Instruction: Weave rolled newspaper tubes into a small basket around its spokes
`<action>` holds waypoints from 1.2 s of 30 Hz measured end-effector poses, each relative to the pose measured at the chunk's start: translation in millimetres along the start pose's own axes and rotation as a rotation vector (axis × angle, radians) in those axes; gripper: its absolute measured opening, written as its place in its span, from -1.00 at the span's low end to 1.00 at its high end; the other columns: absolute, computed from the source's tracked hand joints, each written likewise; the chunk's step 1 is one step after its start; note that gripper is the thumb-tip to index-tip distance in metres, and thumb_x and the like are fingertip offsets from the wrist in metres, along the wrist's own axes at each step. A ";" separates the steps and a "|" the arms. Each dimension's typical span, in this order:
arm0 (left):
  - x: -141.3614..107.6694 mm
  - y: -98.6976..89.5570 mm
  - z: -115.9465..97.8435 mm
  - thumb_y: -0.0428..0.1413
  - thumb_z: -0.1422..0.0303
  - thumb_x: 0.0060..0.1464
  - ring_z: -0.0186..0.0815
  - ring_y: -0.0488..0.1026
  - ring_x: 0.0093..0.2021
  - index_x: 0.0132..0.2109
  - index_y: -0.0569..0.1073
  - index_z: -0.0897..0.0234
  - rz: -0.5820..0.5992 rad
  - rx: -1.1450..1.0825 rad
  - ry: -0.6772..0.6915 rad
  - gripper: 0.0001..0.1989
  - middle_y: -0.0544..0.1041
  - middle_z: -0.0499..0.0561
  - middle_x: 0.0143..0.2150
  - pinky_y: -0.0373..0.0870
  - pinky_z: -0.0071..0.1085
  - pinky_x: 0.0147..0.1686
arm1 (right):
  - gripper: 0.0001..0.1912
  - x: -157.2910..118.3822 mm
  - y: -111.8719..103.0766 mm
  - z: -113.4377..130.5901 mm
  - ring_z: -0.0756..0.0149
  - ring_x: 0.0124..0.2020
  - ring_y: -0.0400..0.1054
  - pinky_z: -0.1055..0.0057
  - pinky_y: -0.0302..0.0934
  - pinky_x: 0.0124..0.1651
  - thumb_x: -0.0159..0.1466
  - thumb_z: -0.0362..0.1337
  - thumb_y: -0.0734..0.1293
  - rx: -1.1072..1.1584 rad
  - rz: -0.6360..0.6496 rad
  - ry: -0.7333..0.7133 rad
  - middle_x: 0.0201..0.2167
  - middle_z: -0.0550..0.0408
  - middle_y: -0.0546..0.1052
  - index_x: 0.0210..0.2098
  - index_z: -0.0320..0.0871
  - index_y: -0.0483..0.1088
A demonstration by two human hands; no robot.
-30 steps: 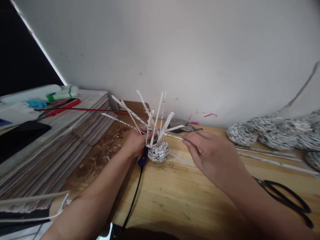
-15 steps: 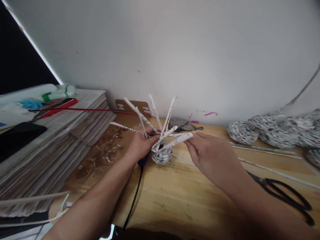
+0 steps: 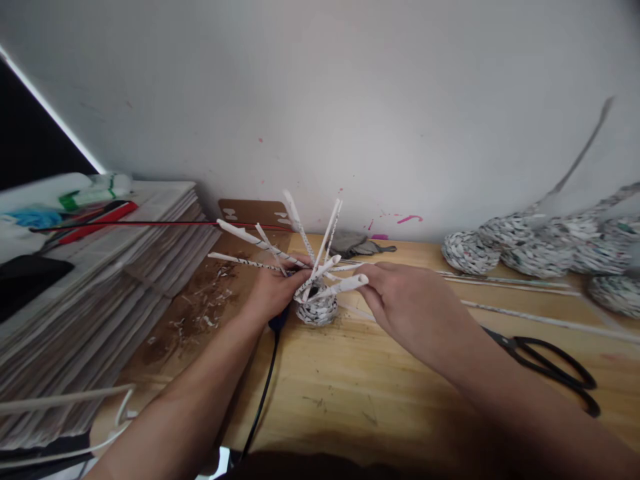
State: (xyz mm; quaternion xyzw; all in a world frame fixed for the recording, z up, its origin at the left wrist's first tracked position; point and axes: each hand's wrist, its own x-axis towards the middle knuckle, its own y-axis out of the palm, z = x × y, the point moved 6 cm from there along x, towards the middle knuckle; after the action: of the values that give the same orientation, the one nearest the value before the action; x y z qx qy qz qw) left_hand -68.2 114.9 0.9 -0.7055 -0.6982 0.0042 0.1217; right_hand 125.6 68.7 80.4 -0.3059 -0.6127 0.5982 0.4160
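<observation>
A small woven paper basket (image 3: 319,312) rests on the wooden table, with several rolled-paper tubes fanning up and outward from its rim. My left hand (image 3: 274,291) is closed on the basket's left rim, thumb over the base of the tubes; its other fingers are partly hidden behind them. On the right, my right hand (image 3: 400,293) pinches a thin rolled-paper tube (image 3: 350,268) that runs from the basket; its fingertips are partly covered. A thicker paper tube (image 3: 350,284) ends just by the right fingertips.
Black-handled scissors (image 3: 550,360) lie right of my right forearm, near long paper tubes (image 3: 540,319). Several woven paper pieces (image 3: 473,252) sit along the wall. A newspaper stack (image 3: 165,233) stands left, beside scraps on brown board. A black cable (image 3: 265,387) crosses below the basket.
The whole view has shifted a little, so most things sit further left. One upper-left tube now leans lower and further left. Both hands keep their holds.
</observation>
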 end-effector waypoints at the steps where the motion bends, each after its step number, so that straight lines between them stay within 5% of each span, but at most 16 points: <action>1: -0.1 0.2 0.8 0.26 0.31 -0.04 -0.14 0.59 -0.19 -0.26 0.63 0.33 -0.005 0.005 -0.006 -0.80 0.67 0.11 -0.25 0.46 -0.40 -0.35 | -0.82 0.4 -0.1 0.1 0.27 -0.44 0.41 0.38 -0.04 -0.41 0.40 -0.28 0.23 -0.001 -0.009 0.004 -0.38 0.06 0.58 -0.19 -0.11 0.47; 11: -0.7 6.1 -3.8 0.26 0.33 -0.01 -0.23 0.58 -0.34 -0.27 0.66 0.29 0.041 0.108 0.073 -0.84 0.68 0.06 -0.31 0.45 -0.43 -0.39 | -0.83 -2.8 -4.1 -1.0 0.25 -0.40 0.43 0.37 -0.06 -0.43 0.24 -0.44 0.31 0.005 0.090 0.057 -0.37 0.09 0.58 -0.24 -0.08 0.48; 24: -0.2 1.2 -0.9 0.25 0.34 -0.03 -0.28 0.56 -0.39 -0.26 0.64 0.30 -0.055 0.153 0.031 -0.83 0.69 0.05 -0.25 0.41 -0.45 -0.44 | -0.82 -1.9 5.4 4.0 0.27 -0.54 0.37 0.34 -0.20 -0.50 0.38 -0.30 0.21 -0.075 -0.033 0.032 -0.47 0.06 0.55 -0.23 -0.12 0.45; 30: -3.5 7.3 -14.5 0.24 0.38 -0.02 -0.31 0.57 -0.40 -0.33 0.66 0.28 -0.010 0.213 0.115 -0.90 0.68 -0.03 -0.38 0.45 -0.47 -0.37 | -0.76 -2.2 5.5 7.7 0.32 -0.34 0.44 0.42 0.09 -0.39 0.30 -0.49 0.24 0.106 -0.019 -0.054 -0.30 0.05 0.59 -0.19 -0.14 0.50; 36: -3.5 5.5 -15.1 0.25 0.39 -0.02 -0.28 0.59 -0.37 -0.32 0.67 0.27 -0.007 0.205 0.122 -0.89 0.68 -0.03 -0.37 0.49 -0.45 -0.32 | -0.74 -4.9 4.0 5.1 0.32 -0.32 0.44 0.43 0.19 -0.29 0.31 -0.46 0.21 0.169 -0.077 -0.054 -0.32 0.07 0.58 -0.19 -0.11 0.51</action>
State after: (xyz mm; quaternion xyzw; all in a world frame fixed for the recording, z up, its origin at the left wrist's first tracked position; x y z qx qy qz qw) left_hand -60.2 108.9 14.0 -0.6857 -0.6879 0.0322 0.2358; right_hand 122.9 62.3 76.0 -0.2297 -0.5823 0.6396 0.4462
